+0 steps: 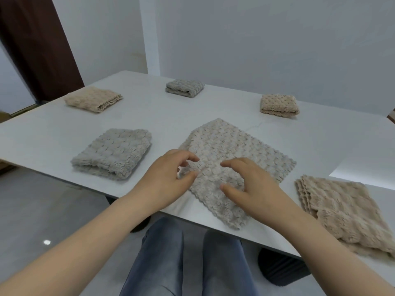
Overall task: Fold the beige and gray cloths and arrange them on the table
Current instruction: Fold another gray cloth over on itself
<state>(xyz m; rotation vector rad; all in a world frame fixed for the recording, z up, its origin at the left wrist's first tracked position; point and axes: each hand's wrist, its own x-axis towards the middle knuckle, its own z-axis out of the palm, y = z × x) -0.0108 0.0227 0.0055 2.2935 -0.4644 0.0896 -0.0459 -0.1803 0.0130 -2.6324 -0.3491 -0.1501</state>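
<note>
A pale beige-gray textured cloth (233, 150) lies spread flat in front of me, its near corner reaching the edge of the white table (171, 116). Over its near part hover my left hand (168, 180) and my right hand (248, 184), fingers curled and apart, holding nothing. A folded gray cloth (113, 153) rests to the left. Two folded beige cloths (93, 99) (279, 104) and a small folded gray cloth (184, 88) sit along the far side. A loosely folded beige stack (346, 212) lies at the near right.
The table's near edge runs diagonally just below my hands. My legs in blue jeans (188, 257) are under it, next to dark table bases (282, 272). A white wall stands behind the table, a dark brown door (36, 45) at the far left.
</note>
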